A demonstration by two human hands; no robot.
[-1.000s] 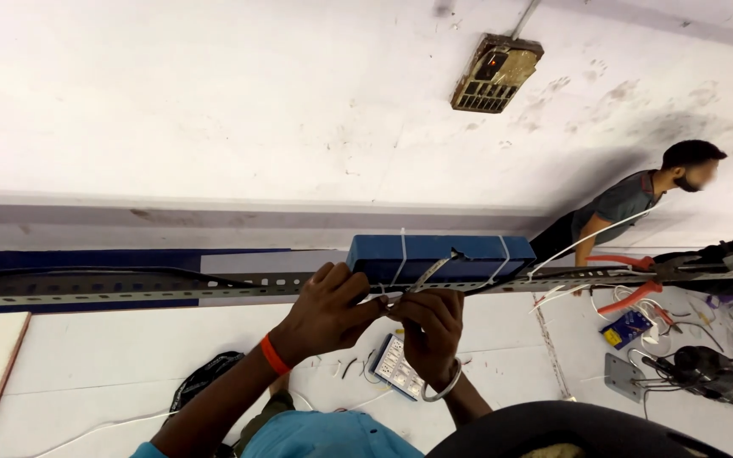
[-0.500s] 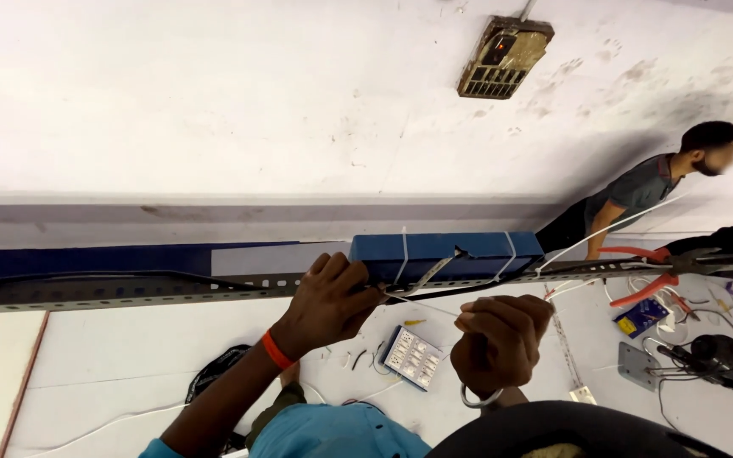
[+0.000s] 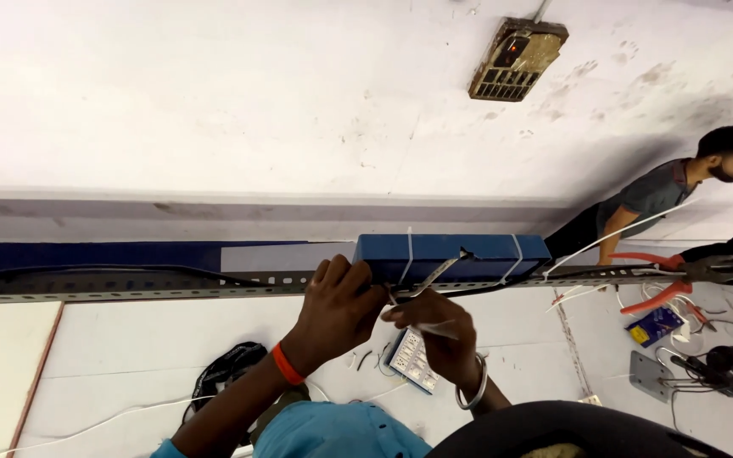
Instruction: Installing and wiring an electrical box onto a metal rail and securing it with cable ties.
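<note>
At frame centre, the blue box [image 3: 451,251] already sat lashed to the slotted metal rail [image 3: 129,285] by two white ties, while the left hand [image 3: 337,309] gripped the rail and the right hand [image 3: 434,331] pinched another tie's loose tail, seemingly untightened.

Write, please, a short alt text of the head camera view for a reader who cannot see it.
Two bare hands meet at a long perforated grey metal rail: the left hand grips it beside a blue rectangular box tied on with white straps, and the right hand pinches a thin strap end. Another person stands further right.
</note>
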